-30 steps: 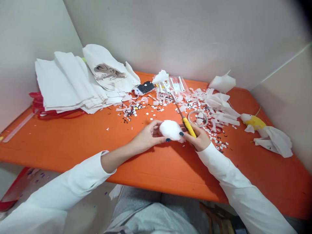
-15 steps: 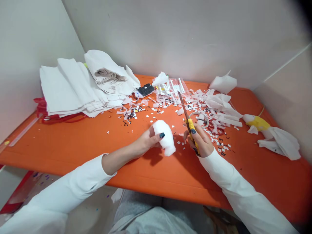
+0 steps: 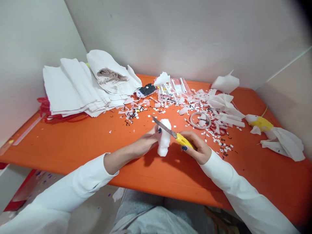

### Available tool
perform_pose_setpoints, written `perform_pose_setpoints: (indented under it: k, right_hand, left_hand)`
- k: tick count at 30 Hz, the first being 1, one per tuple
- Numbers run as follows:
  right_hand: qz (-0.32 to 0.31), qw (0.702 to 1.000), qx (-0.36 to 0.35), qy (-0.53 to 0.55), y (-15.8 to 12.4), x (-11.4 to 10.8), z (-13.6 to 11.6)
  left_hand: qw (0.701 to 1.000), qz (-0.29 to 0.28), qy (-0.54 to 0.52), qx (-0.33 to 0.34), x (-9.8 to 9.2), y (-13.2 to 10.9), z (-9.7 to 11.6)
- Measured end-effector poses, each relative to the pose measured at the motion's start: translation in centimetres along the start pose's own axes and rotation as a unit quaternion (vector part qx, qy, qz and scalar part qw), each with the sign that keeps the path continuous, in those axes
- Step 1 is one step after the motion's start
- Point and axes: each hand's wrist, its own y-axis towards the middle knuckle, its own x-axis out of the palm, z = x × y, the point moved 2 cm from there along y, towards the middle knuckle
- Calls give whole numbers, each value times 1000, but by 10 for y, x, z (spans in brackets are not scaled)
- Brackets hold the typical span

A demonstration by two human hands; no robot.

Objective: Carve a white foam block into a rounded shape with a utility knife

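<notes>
Angling inward, left hand (image 3: 146,142) pinches white wadding (image 3: 164,142) while right hand (image 3: 200,148) grips a knife (image 3: 179,138).

Loose, long white cloth sleeves (image 3: 70,183), creased along their length, end in plain cuffs (image 3: 111,167). Dark teal nail polish (image 3: 184,148) shines on the left hand (image 3: 145,143) and the right hand (image 3: 201,151). Soft grey cloth (image 3: 136,199) covers the lap.

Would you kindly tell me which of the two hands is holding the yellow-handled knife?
The right hand grips the yellow-handled knife by its handle; the left hand, by contrast, holds only the white piece.
</notes>
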Motion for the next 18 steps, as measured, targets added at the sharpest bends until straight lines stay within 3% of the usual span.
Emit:
perform_pose_setpoints:
  k: [5,12,18]
  right_hand:
    - [36,999,-6,-19,0,-4,2]
    - [115,993,17,10,4,-5,3]
    - [162,984,4,70,10,-19,0]
  left_hand:
    - [994,23,-108,-27,1,4,4]
    - [991,96,-92,-23,-4,8,4]
    - [988,90,-121,-13,-4,17,6]
